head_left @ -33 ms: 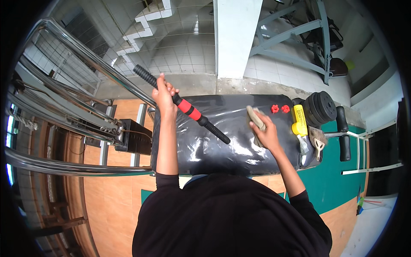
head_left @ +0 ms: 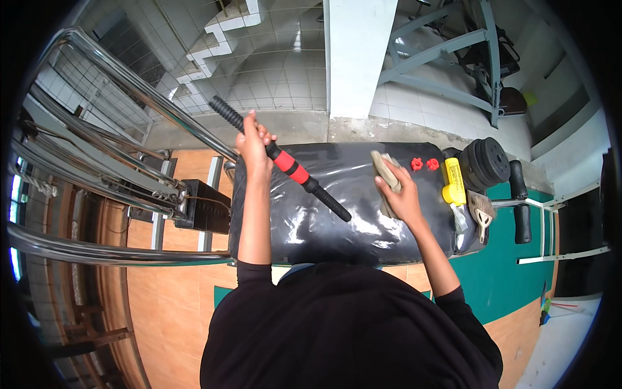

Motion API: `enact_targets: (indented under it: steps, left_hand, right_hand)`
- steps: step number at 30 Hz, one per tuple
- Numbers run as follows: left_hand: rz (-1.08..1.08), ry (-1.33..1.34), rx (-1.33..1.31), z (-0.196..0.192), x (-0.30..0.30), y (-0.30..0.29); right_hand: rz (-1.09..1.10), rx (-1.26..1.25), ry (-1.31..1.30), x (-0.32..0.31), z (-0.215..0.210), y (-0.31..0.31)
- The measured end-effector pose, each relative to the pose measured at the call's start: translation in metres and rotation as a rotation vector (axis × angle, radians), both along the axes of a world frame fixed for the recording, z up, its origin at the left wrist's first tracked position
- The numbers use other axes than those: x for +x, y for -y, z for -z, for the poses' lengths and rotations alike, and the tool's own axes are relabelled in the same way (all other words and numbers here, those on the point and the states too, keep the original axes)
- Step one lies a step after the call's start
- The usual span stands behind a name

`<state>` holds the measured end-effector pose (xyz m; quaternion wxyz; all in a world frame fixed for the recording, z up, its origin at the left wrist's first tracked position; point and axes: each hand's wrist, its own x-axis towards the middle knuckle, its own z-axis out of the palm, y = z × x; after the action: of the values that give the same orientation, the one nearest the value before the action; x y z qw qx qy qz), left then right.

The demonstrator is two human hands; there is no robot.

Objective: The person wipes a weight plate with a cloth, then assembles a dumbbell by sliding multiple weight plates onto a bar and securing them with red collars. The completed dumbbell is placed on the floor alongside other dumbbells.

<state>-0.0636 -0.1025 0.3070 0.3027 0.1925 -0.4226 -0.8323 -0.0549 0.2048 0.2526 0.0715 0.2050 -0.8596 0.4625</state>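
Observation:
My left hand (head_left: 254,146) is closed around a dumbbell bar (head_left: 291,170), black and ridged toward both ends with a red section in its middle. The bar slants over the black, plastic-covered bench (head_left: 311,242), its lower end pointing toward me and to the right. A folded beige cloth (head_left: 383,171) is gripped in my right hand (head_left: 403,194), to the right of the bar and apart from it. Two red star-shaped collars (head_left: 416,164) lie on the bench beyond my right hand, side by side.
At the bench's right end are a yellow bottle (head_left: 455,181), a brush with a pale handle (head_left: 482,219) and a stack of black weight plates (head_left: 484,161). Chrome machine rails (head_left: 139,258) run along the left. A white pillar (head_left: 356,61) stands beyond the bench.
The dumbbell bar and my left hand have shifted slightly right. The cloth in my right hand has moved a little to the left and away from me.

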Motion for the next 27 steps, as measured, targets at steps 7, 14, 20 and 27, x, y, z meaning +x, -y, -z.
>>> enact_targets:
  steps: [7, 14, 20, 27]
  left_hand:
    - [0.125, 0.022, 0.155, -0.005, -0.015, -0.038]
    - [0.016, 0.058, 0.290, 0.020, -0.011, -0.024]
    - [0.386, -0.109, -0.030, 0.016, -0.004, -0.065]
    - [0.584, 0.203, -0.446, 0.051, 0.024, -0.101]
  right_hand:
    - [-0.320, 0.065, -0.134, 0.030, -0.027, 0.094]
    - [-0.267, 0.249, -0.039, 0.049, -0.004, 0.075]
    - [-0.287, -0.501, 0.477, 0.034, 0.017, 0.058]
    - [-0.283, -0.789, 0.869, 0.045, 0.006, 0.057]
